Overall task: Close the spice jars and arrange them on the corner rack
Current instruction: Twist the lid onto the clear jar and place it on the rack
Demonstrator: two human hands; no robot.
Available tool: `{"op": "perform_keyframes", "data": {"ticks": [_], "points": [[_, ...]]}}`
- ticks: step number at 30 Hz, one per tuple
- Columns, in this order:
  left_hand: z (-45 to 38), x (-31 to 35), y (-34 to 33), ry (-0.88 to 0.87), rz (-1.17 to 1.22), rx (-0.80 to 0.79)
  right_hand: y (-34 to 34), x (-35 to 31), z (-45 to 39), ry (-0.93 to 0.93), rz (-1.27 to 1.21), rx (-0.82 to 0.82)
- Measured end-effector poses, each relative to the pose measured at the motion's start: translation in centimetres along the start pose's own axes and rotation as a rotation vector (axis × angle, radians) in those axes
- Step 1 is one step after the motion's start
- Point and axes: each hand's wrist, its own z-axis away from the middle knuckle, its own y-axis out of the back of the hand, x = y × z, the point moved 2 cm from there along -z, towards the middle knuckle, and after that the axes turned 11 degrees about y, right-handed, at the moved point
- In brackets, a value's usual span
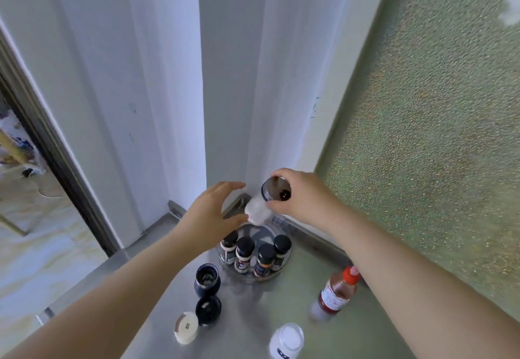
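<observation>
My right hand (pixel 305 198) holds a clear spice jar (pixel 260 208) with white contents by its dark lid, tilted above the back of the round clear rack (pixel 247 270) in the counter's corner. My left hand (pixel 209 215) is spread open just left of that jar, fingers close to its lower end. Several black-lidded spice jars (pixel 244 253) stand upright on the rack. In front of the rack sit an open dark jar (pixel 206 278), a loose black lid (pixel 208 306) and a white flip cap (pixel 186 327).
A red-capped sauce bottle (pixel 336 294) stands at the right of the steel counter (pixel 247 325). An open white-filled jar (pixel 287 341) is near the front edge. White wall panels close the corner; a frosted window runs along the right.
</observation>
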Motion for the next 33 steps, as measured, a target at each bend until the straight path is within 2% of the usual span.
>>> {"op": "perform_keyframes", "data": {"ticks": [3, 6, 14, 24, 28, 33], "points": [[-0.5, -2.7, -0.5, 0.054, -0.011, -0.023, -3.5, 2.2, -1.7, -0.040, 0.080, -0.127], [-0.5, -5.1, -1.2, 0.083, -0.023, -0.046, -7.1, 4.0, -2.4, -0.108, 0.057, -0.210], [0.0, -9.6, -2.7, 0.135, -0.042, -0.138, -12.4, 6.4, -2.4, -0.197, 0.052, -0.338], [0.8, -10.7, -3.5, 0.178, -0.048, -0.181, -13.0, 7.4, -1.7, -0.230, -0.053, -0.290], [1.3, -9.5, -3.9, 0.154, -0.032, -0.197, -11.0, 6.6, -0.2, -0.184, -0.077, -0.174], [1.6, -4.7, -5.7, 0.013, -0.018, -0.216, -7.0, 5.9, 5.8, -0.164, -0.123, -0.026]]}}
